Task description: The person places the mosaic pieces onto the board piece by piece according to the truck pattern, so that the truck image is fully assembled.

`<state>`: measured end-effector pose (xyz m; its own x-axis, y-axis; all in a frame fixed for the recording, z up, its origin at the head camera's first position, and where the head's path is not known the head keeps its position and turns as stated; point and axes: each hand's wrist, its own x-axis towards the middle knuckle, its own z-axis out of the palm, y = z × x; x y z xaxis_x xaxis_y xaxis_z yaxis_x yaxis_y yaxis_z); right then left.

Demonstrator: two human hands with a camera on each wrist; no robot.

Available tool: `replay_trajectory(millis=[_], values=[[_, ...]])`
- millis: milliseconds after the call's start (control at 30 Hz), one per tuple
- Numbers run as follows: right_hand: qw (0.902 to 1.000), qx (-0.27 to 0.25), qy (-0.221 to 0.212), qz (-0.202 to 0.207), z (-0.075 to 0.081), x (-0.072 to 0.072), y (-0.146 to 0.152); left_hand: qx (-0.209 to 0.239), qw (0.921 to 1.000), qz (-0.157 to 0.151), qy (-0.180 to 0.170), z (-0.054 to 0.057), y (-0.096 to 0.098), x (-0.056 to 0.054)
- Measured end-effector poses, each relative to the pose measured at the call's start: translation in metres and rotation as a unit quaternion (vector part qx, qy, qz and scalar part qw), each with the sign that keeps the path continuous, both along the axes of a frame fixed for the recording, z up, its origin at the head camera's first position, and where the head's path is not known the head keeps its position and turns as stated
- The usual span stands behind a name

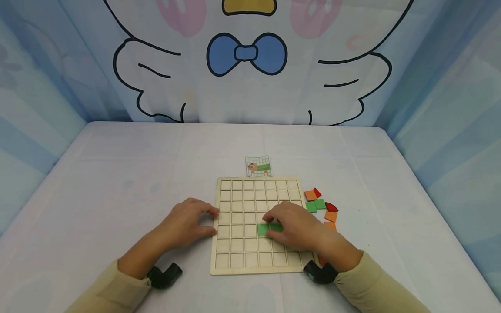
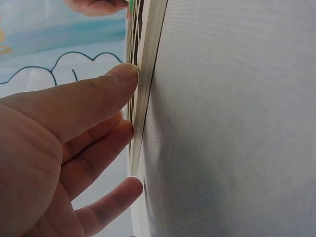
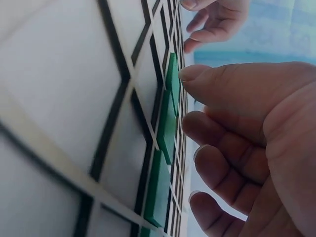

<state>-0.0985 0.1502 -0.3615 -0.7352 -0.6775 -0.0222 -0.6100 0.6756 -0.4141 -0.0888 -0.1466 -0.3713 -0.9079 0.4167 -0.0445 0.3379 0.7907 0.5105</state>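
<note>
A wooden grid board (image 1: 237, 218) lies flat on the table. At its left edge is my left hand (image 1: 192, 223); the left wrist view shows the thumb (image 2: 123, 72) against the board's side, the other fingers spread along it. My right hand (image 1: 295, 226) is over the board, its fingers loosely bent with nothing between them. Beneath it, green square tiles (image 1: 263, 230) sit in a row in the grid; the hand hides part of the row. In the right wrist view, the thumb tip is close to one green tile (image 3: 172, 81); whether they touch, I cannot tell.
Right of the board lie loose orange tiles (image 1: 331, 216), green tiles (image 1: 320, 204) and red pieces (image 1: 331, 207), some partly behind the right hand. A small gridded picture card (image 1: 258, 166) lies beyond the board's far edge. Patterned curtains (image 1: 250, 95) stand behind and beside the table.
</note>
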Motion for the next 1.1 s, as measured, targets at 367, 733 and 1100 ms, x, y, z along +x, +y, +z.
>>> replay_trajectory(millis=[367,733,1100], values=[[0.9979,-0.022,-0.029,-0.054,0.012,0.000,0.026,-0.004,1.0000,0.005,-0.006,-0.003,0.001,-0.002],[0.9964,-0.009,-0.006,-0.084,0.014,0.005,0.062,-0.003,0.9999,0.010,-0.011,-0.003,0.001,-0.002],[0.9913,0.031,-0.048,-0.118,0.015,0.013,0.086,-0.004,0.9999,0.008,-0.006,-0.003,0.001,-0.002]])
